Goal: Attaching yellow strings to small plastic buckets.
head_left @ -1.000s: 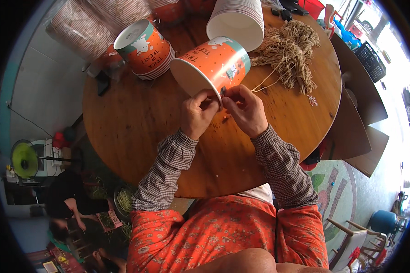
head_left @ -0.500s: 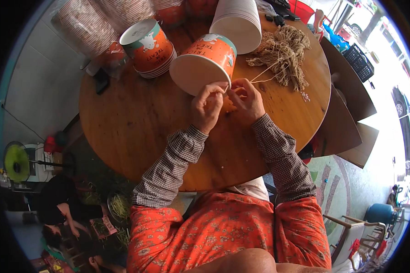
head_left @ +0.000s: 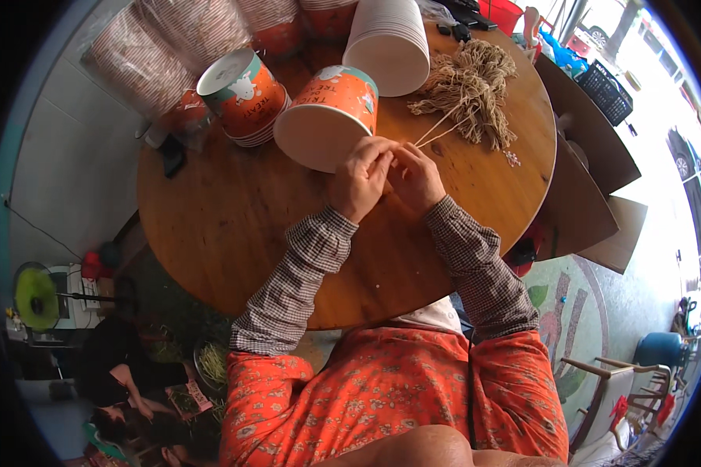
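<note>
An orange paper bucket (head_left: 350,97) with a teal band and white cartoon figures lies tilted on the round wooden table, its open white mouth toward me. At its near right rim, my left hand (head_left: 360,180) and my right hand (head_left: 417,179) meet, fingertips pinched together. Two strands of beige string (head_left: 441,128) run from the fingertips to a loose bundle of string (head_left: 475,89) on the right. Both hands are closed on the string; the exact spot where they grip it is hidden by the fingers.
A short stack of orange buckets (head_left: 249,97) stands to the left, and a stack of white-mouthed buckets (head_left: 389,54) lies behind. Plastic-wrapped stacks (head_left: 136,66) line the far left. Cardboard (head_left: 576,187) stands beyond the table's right edge. A person (head_left: 125,373) sits at the lower left.
My hands have drawn closer together, fingertips now touching. The bucket and the other table things appear shifted slightly left and up as the view moved.
</note>
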Demonstrator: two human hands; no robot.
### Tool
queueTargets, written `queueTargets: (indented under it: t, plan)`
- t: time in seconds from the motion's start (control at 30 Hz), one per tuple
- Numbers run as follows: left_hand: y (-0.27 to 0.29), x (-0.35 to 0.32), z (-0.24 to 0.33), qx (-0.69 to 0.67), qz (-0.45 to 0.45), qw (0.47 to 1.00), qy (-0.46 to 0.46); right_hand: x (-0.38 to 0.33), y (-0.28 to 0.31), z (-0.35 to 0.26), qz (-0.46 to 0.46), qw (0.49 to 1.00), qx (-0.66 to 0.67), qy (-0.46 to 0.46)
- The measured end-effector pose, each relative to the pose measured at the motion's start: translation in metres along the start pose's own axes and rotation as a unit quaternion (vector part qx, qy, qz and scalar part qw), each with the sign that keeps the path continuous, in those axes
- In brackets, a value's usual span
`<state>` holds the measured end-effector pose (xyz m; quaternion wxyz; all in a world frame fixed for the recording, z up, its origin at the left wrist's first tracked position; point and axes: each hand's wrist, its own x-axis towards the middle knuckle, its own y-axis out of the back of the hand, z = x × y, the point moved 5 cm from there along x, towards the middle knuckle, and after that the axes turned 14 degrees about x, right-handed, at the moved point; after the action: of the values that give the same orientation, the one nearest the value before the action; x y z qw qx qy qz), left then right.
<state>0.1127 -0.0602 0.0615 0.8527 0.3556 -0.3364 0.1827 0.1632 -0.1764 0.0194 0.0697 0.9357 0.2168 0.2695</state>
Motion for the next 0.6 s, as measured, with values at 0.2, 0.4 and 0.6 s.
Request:
queueTargets:
  t: [0.2,0.4,0.6]
  plan:
    - [0.0,-0.003,-0.037,0.048,0.012,0.995,0.089,-0.007,0.012,-0.015,0.003,0.999,0.009,0.042]
    - [-0.006,-0.004,-0.015,0.15,-0.018,0.988,-0.028,-0.003,0.031,-0.012,0.054,0.998,0.034,0.028]
    - [-0.022,-0.015,-0.026,0.003,-0.084,0.993,0.078,0.001,0.03,0.011,0.059,0.974,0.204,-0.082]
